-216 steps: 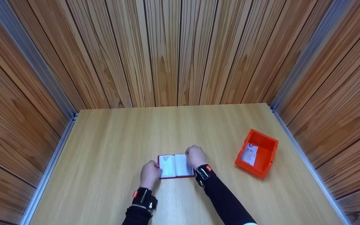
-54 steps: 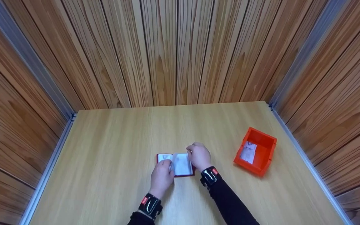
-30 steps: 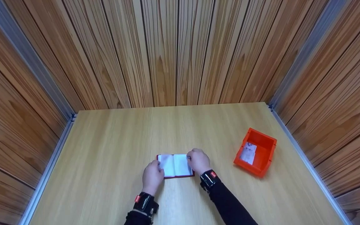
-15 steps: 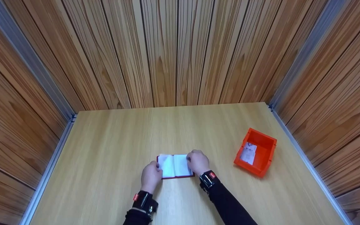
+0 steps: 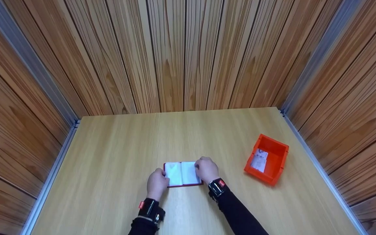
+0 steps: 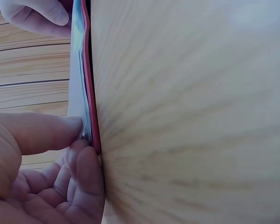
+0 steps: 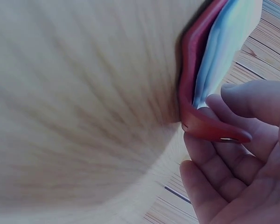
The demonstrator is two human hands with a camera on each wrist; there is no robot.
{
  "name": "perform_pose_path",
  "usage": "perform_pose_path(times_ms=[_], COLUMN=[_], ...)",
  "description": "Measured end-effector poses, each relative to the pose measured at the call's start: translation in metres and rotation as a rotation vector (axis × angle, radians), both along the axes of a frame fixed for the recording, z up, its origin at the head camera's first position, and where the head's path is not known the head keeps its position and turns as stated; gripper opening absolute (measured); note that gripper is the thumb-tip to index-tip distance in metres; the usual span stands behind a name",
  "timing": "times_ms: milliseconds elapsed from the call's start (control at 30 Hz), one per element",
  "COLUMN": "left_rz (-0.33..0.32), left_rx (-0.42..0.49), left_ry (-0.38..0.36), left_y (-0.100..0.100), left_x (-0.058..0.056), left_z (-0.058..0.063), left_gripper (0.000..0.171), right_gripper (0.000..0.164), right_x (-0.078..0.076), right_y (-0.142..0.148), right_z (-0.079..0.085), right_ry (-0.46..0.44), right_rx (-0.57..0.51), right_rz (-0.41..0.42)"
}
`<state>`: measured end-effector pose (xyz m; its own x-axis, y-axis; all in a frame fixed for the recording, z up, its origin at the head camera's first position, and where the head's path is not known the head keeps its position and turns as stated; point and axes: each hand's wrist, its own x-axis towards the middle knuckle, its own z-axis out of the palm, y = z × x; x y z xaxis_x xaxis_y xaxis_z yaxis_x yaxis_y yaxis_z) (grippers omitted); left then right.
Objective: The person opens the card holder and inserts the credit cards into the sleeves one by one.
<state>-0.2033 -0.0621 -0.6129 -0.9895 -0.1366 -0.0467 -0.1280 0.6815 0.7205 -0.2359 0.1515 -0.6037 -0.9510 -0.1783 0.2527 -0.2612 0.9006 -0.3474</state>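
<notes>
A small card holder (image 5: 190, 173) with a red cover and clear plastic sleeves lies spread on the table in front of me. At its left edge my left hand (image 5: 157, 184) pinches the sleeve pages (image 6: 76, 95) between thumb and curled fingers; the red cover (image 6: 94, 123) runs beside them in the left wrist view. My right hand (image 5: 207, 169) is at the opposite edge, fingers curled round the side of the holder. Over those fingers lies a red strap (image 7: 210, 126) with a small slot, seen in the right wrist view. The visible sleeves look pale, the left one faintly patterned.
An orange-red plastic bin (image 5: 278, 148) stands on the right of the wooden table (image 5: 122, 147). Printed white slips (image 5: 259, 160) lie inside it. Wood-panelled walls (image 5: 171, 55) with metal corner rails (image 5: 49, 73) close off the back and both sides.
My left hand has moved from over the left page to the left edge, and a sleeve page has turned over to the left. The right hand stays at the right edge.
</notes>
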Motion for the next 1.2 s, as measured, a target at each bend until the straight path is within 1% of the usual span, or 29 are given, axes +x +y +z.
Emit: perform_pose_path(times_ms=[100, 200, 300, 500, 633, 733, 833, 1033, 1100, 1200], left_rz=[-0.002, 0.001, 0.005, 0.010, 0.009, 0.011, 0.006, 0.005, 0.006, -0.001], left_rx=[0.003, 0.006, 0.014, 0.026, 0.039, 0.044, 0.040, 0.049, 0.051, 0.045], left_ry=[0.004, 0.020, 0.022, -0.030, -0.065, -0.073, -0.059, -0.055, -0.058, -0.040], left_y=[-0.001, -0.001, -0.001, -0.001, -0.001, -0.001, -0.001, -0.001, -0.001, -0.002], left_x=[0.000, 0.000, 0.000, -0.001, -0.002, -0.002, -0.002, -0.003, -0.003, -0.002], left_z=[-0.001, -0.001, -0.001, 0.000, 0.002, 0.002, 0.002, 0.002, 0.001, 0.001], left_gripper=[0.016, 0.016, 0.016, 0.016, 0.016, 0.017, 0.017, 0.017, 0.016, 0.016], right_gripper=[0.009, 0.007, 0.006, 0.007, 0.008, 0.010, 0.013, 0.020, 0.021, 0.020], right_x=[0.000, 0.001, 0.002, 0.003, 0.002, 0.001, -0.001, -0.003, -0.004, -0.006], right_y=[0.000, 0.000, 0.000, 0.000, 0.002, 0.006, 0.014, 0.044, 0.057, 0.077], right_z=[0.001, 0.000, 0.000, 0.004, 0.010, 0.017, 0.026, 0.045, 0.049, 0.053], right_ry=[-0.008, 0.010, 0.023, -0.017, -0.026, -0.043, -0.083, -0.188, -0.182, -0.121], right_rx=[0.000, -0.004, -0.009, -0.018, -0.030, -0.047, -0.076, -0.181, -0.203, -0.227], right_rz=[0.002, 0.006, 0.008, 0.016, 0.019, 0.008, -0.020, -0.123, -0.137, -0.127])
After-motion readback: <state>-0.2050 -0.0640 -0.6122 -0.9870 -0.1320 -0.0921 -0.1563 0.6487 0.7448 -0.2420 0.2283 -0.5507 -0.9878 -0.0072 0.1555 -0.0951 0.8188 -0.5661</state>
